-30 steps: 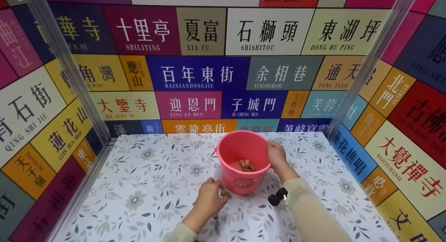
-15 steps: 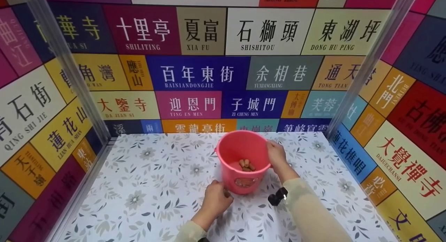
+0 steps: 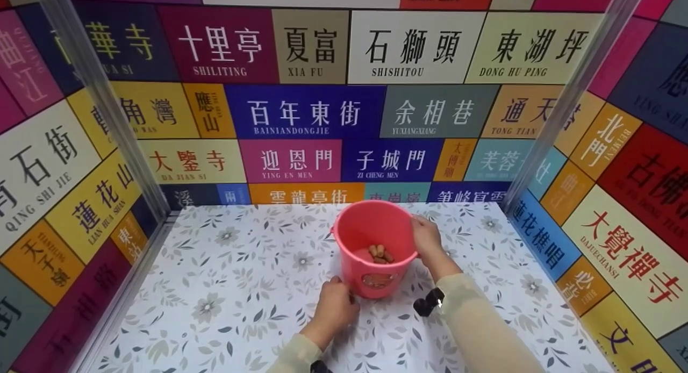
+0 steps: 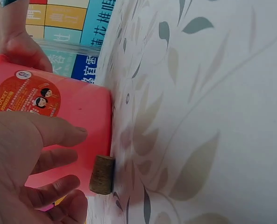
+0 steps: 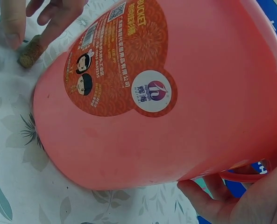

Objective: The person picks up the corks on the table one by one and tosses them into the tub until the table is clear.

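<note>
A pink bucket (image 3: pixel 371 279) stands on the patterned tabletop with several corks (image 3: pixel 380 253) inside. My right hand (image 3: pixel 427 238) grips it at the right side of the rim, by the handle; the right wrist view shows the thumb against the bucket wall. Beside the bucket's base, one brown cork (image 4: pixel 102 175) stands on the table. My left hand (image 3: pixel 334 308) is low at the bucket's front left, fingers loosely bent and spread around that cork. In the left wrist view the fingertips look apart from it. The head view hides this cork behind the left hand.
The white tabletop (image 3: pixel 215 271) has a grey leaf and flower print. Colourful panels (image 3: pixel 303 112) with lettering wall it in at the back and both sides. Clear corner posts (image 3: pixel 572 93) rise at the back corners.
My left hand has moved slightly right toward the bucket's base. The cork earlier seen in its fingers now stands on the table beside the bucket. The right hand and bucket stay put.
</note>
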{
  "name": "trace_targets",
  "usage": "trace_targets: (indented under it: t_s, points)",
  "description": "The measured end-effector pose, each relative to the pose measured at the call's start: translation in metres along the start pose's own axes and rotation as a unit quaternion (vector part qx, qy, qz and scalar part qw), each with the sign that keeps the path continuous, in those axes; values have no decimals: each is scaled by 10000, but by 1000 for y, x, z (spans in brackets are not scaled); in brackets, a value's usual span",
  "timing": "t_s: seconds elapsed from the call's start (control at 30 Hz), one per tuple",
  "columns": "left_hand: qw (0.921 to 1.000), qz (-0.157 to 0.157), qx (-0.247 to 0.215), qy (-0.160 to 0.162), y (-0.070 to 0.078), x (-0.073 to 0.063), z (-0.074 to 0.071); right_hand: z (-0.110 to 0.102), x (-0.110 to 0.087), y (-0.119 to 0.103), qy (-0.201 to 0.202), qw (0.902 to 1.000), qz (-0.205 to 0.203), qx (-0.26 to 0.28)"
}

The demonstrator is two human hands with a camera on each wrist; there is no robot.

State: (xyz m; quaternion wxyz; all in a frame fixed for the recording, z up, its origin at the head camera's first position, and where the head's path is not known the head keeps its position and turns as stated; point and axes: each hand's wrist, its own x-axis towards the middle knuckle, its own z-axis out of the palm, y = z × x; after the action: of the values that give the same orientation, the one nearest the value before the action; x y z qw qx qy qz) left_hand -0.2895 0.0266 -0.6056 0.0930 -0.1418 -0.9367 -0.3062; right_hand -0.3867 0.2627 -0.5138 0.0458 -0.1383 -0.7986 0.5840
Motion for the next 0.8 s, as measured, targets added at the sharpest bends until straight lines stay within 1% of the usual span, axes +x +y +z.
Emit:
trace_targets:
  t_s: [0.1,0.3,0.37,0.5,0.57,0.67,0.73,0.8]
  points:
    - [9998,-99,-111,-98,0,1,0,0,0,0,-57,10000,20,30]
    - [9997,-40,-210,-104,-4,3,4,-1,0,-1,-164,9998,134,68]
    - [9996,-66,-247,-132,-5,4,6,-1,-1,-1,-191,9997,141,96]
    - [9996,-149,-141,-184,-6,7,8,-1,-2,-1,-217,9995,186,110]
    - [9999,-76,2,-95,-7,8,9,-1,-2,-1,-233,9995,200,69]
    - [9990,186,368,186,-8,10,10,-1,-2,-1,-176,9997,183,62]
    - [9974,320,531,372,-9,10,12,-1,-2,-1,-144,9998,133,50]
    - [9964,351,616,463,-11,11,13,-2,-1,0,-119,9999,99,58]
